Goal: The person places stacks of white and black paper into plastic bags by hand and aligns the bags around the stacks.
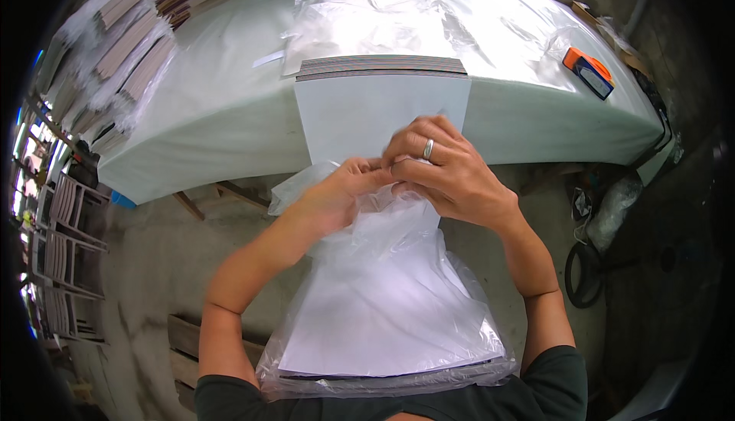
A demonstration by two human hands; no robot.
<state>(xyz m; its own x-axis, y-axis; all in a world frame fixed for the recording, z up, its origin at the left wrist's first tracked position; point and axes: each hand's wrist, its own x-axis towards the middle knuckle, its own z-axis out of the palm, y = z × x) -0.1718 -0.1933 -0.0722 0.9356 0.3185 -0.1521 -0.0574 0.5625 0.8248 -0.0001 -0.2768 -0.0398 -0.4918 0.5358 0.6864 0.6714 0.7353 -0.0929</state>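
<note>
Both hands meet over the bag [390,275]; left hand [351,190] curled in, right hand [458,172] bent over beside it, ring [428,148] showing; fingertips blurred and overlapping at the bunched plastic, so I cannot tell how firmly either grips; the bag lies between the forearms, white sheet inside; beyond, the stack [375,103] meets the table's edge [222,130].

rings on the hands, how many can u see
1: the silver ring on a finger of the right hand. Some fingers of the left hand are hidden or blurred, so another there may be out of sight.
</note>
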